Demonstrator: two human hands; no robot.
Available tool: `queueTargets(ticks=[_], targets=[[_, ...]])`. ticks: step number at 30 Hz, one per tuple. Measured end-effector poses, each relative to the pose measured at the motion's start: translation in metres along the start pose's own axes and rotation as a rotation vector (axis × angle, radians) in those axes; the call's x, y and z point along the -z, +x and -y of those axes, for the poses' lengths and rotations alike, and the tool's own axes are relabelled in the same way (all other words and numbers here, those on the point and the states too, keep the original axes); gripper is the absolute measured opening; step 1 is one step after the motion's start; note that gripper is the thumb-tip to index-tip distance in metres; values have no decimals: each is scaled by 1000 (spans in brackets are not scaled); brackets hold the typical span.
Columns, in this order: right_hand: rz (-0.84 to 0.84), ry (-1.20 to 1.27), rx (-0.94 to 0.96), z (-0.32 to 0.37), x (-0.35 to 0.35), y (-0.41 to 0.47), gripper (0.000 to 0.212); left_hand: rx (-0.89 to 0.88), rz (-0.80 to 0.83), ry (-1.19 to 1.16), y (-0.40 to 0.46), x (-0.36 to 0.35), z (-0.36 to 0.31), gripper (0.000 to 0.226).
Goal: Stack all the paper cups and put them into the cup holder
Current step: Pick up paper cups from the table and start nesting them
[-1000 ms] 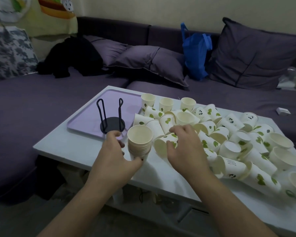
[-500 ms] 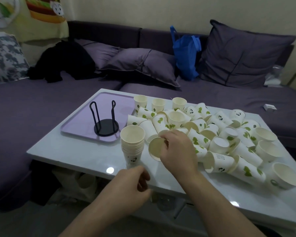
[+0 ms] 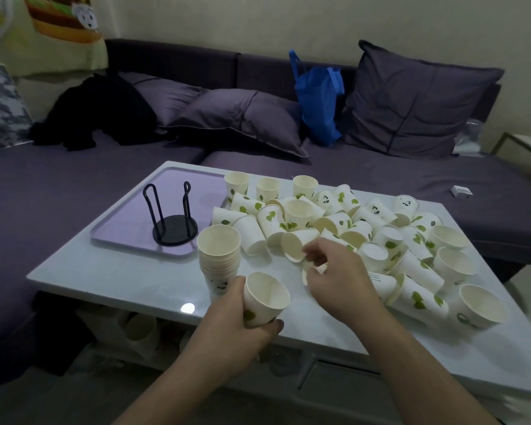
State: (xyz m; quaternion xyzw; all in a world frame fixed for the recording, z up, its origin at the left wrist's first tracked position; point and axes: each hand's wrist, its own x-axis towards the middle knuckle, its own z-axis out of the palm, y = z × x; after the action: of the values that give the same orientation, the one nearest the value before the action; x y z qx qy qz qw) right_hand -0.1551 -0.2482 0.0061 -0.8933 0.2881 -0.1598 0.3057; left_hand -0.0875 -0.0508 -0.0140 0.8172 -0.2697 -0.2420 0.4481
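Near the front edge of the white table (image 3: 111,283), the left hand (image 3: 236,329) holds one paper cup (image 3: 265,299) – its fingers are curled around the lower part, and the cup is tilted with the mouth up and to the right. Just behind it stands a stack of cups (image 3: 219,256), upright. The right hand (image 3: 334,277) reaches into the pile of loose cups (image 3: 380,237), which lie in all directions on the right half of the table; its fingers are bent and pinch the rim of a cup – which one, I cannot tell. The black cup holder (image 3: 174,222) stands without cups on a purple tray (image 3: 120,228), left of the pile.
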Motion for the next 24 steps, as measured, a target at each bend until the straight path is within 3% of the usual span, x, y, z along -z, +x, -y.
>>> queueTargets(ticks=[2,5,8,12,16,19,24], targets=[[41,-279,3,-10,4,6,54,7,7,-7,0,-1,-1,63],[109,-523,-10,-18,-3,14,61,21,19,-16,0,-1,-2,62],[105,-611,24,-23,-15,18,56,20,28,-46,0,-1,-5,56],[108,-625,72,-27,-22,19,66,-4,52,-84,-1,2,-11,55],[138,-546,114,-20,-17,17,66,-32,96,-143,-4,12,-20,65],[109,-336,67,-14,-10,13,55,-86,82,-276,-6,27,-25,79],[72,37,35,-8,-4,0,56,-255,-201,-341,5,60,-33,69]])
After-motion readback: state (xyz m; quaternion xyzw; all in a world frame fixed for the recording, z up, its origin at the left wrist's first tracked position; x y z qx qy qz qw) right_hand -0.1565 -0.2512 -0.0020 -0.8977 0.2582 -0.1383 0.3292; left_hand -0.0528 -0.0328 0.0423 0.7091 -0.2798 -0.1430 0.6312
